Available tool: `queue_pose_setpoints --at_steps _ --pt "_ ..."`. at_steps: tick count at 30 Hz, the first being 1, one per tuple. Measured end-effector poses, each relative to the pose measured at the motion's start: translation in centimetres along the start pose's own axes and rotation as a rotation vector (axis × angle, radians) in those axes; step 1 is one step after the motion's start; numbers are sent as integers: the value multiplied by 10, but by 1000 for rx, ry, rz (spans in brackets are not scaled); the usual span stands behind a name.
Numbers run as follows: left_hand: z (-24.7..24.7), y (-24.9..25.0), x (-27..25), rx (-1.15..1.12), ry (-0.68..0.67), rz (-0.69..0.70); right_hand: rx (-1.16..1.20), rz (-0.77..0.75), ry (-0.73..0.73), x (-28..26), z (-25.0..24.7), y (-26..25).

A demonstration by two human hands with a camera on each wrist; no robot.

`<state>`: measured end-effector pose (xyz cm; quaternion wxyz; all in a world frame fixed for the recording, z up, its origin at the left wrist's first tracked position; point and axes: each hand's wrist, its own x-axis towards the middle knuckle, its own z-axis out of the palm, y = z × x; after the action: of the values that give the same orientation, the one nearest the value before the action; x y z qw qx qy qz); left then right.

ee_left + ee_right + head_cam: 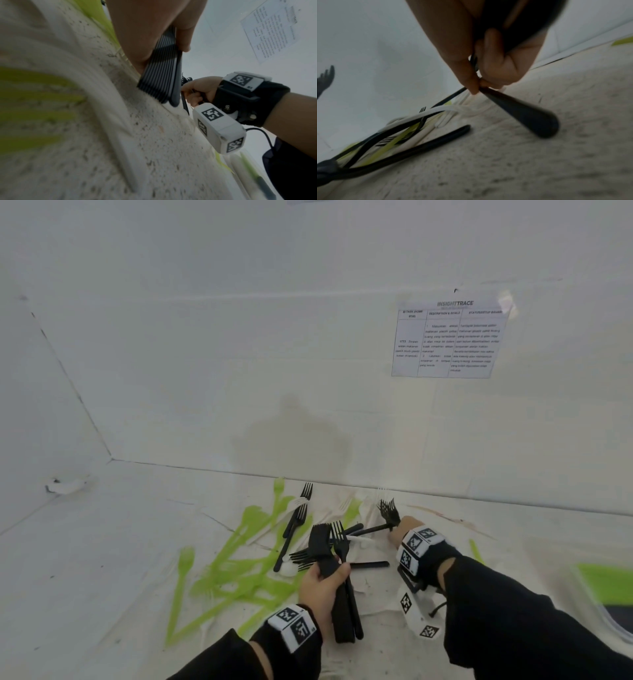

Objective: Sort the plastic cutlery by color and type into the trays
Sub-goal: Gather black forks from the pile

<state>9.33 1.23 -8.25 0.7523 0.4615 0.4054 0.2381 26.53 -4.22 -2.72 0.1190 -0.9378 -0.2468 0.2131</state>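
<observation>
My left hand (323,580) grips a thick stack of black forks (337,573) by their handles, tines pointing up and away; the stacked handle ends (161,81) show close up in the left wrist view. My right hand (399,530) pinches a few black forks (388,510) near the wall; one black handle (522,112) sticks out below the fingertips (475,86). Loose black forks (294,522), green cutlery (239,563) and white pieces (358,539) lie mixed on the speckled table (102,542).
A white wall (239,371) runs close behind the pile, with a printed sheet (448,338) taped to it. A green-rimmed tray edge (606,580) shows at the far right. A lone green fork (183,570) lies left of the pile.
</observation>
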Motion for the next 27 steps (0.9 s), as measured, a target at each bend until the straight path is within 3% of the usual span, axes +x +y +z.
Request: queue_pose_setpoints --at_steps 7,10,13,15,16,19,22,27 --pt "3 2 -8 -43 -6 13 -7 52 98 -8 -22 27" --pt "7 5 -14 -52 -18 6 2 119 227 -13 -27 36" --pt "11 7 -19 -49 -31 9 188 173 362 -16 -33 40" --pt "11 8 -22 -58 -28 12 352 93 376 -20 -33 42" --pt "12 9 -22 -64 -24 8 432 20 356 -28 -30 39" --pt "14 9 -25 -98 -10 -8 527 -195 58 -65 -8 22" --pt "16 8 -32 -86 -26 17 700 -311 -142 -94 21 8" --pt "9 12 -46 -160 -70 -32 1015 -297 -193 -111 45 -5"
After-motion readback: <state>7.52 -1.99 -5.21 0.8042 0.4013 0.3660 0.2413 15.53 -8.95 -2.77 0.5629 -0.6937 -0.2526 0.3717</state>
